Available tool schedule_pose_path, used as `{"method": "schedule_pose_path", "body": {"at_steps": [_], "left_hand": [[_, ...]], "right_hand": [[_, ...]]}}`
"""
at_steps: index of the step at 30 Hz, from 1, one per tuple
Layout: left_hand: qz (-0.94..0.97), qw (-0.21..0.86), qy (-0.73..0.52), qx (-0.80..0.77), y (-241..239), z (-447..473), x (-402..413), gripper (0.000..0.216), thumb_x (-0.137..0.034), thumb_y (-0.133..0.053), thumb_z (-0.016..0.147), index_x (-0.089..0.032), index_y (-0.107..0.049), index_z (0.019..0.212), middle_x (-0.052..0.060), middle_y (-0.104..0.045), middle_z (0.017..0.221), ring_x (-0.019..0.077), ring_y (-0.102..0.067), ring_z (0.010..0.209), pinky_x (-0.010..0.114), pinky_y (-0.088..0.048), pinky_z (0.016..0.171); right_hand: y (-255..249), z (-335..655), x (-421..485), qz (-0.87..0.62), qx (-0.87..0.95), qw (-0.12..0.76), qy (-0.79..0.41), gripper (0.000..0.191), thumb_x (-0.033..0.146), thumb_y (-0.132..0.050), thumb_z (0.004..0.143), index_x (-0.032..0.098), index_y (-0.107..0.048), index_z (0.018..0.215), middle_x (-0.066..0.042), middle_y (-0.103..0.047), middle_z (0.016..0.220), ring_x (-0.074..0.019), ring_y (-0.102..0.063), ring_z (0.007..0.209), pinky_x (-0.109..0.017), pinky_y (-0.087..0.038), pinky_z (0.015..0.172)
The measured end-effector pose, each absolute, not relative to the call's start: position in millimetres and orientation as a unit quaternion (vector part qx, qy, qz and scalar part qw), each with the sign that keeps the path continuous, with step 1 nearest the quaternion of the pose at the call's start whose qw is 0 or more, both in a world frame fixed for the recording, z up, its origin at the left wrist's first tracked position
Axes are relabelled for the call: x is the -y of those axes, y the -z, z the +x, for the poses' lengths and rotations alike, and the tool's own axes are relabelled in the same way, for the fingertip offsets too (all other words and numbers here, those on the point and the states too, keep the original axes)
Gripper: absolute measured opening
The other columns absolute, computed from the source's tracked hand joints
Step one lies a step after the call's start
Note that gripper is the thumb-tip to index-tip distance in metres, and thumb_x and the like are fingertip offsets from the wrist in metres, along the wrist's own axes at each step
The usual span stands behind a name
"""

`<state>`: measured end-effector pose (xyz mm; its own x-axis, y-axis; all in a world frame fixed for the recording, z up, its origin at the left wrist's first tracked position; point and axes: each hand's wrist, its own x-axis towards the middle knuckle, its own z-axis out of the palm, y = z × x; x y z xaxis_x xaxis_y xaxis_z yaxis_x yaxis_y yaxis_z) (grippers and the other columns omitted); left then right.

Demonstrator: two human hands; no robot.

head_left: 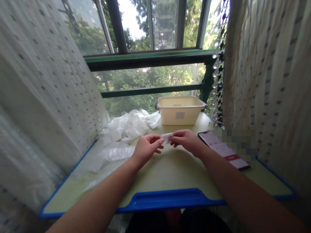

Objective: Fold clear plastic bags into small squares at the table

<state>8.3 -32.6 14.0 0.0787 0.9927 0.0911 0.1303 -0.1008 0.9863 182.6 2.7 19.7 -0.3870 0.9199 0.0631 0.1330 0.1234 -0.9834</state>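
Observation:
A small folded piece of clear plastic [167, 138], perhaps a plastic bag, is stretched between my two hands above the middle of the table. My left hand [147, 148] pinches its left end between thumb and fingers. At the other end, my right hand [186, 139] grips it the same way. To the left of my hands lies a heap of crumpled clear plastic bags [131, 124], with flatter sheets [116, 153] spread toward the near left. Beyond my right hand stands a cream plastic bin [179, 116] with a small label on its front.
A phone [225, 150] with a timer on its screen lies right of my right forearm. The pale table [175, 174] has a blue rim and a blue front tray groove [167, 198]. Curtains [264, 81] hang at both sides; a railing [150, 61] and window stand behind.

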Motion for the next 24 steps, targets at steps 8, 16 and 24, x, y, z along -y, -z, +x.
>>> {"method": "schedule_pose_path", "body": {"at_steps": [8,16,24], "left_hand": [[0.561,0.471,-0.474,-0.489,-10.8,6.0,28.5,0.029,-0.033,-0.068,0.064,-0.010,-0.059,0.078,0.005,-0.063,0.068,0.0149,-0.062,0.058,0.025,-0.052,0.049],[0.578,0.464,-0.453,-0.496,-11.7,6.9,28.9,0.028,-0.034,-0.068,0.064,-0.010,-0.058,0.076,0.003,-0.062,0.064,0.0129,-0.060,0.053,0.023,-0.050,0.047],[0.706,0.176,-0.475,-0.495,-12.5,4.6,36.7,0.038,-0.036,-0.054,0.077,-0.015,-0.057,0.109,0.011,-0.062,0.105,0.0208,-0.060,0.089,0.031,-0.052,0.069]], "right_hand": [[-20.8,185.5,-4.9,-0.400,0.547,0.380,-0.630,0.034,0.025,-0.069,0.066,0.010,-0.064,0.095,-0.006,-0.063,0.069,-0.0113,-0.058,0.060,-0.024,-0.052,0.059],[-16.9,182.3,-3.3,-0.388,0.604,0.328,-0.615,0.023,0.030,-0.068,0.068,0.008,-0.065,0.074,-0.007,-0.063,0.066,-0.0103,-0.058,0.057,-0.021,-0.049,0.053],[-15.7,181.2,-5.5,-0.409,0.613,0.351,-0.577,0.024,0.033,-0.068,0.067,0.009,-0.065,0.071,-0.004,-0.062,0.060,-0.0095,-0.056,0.053,-0.021,-0.047,0.051]]}}
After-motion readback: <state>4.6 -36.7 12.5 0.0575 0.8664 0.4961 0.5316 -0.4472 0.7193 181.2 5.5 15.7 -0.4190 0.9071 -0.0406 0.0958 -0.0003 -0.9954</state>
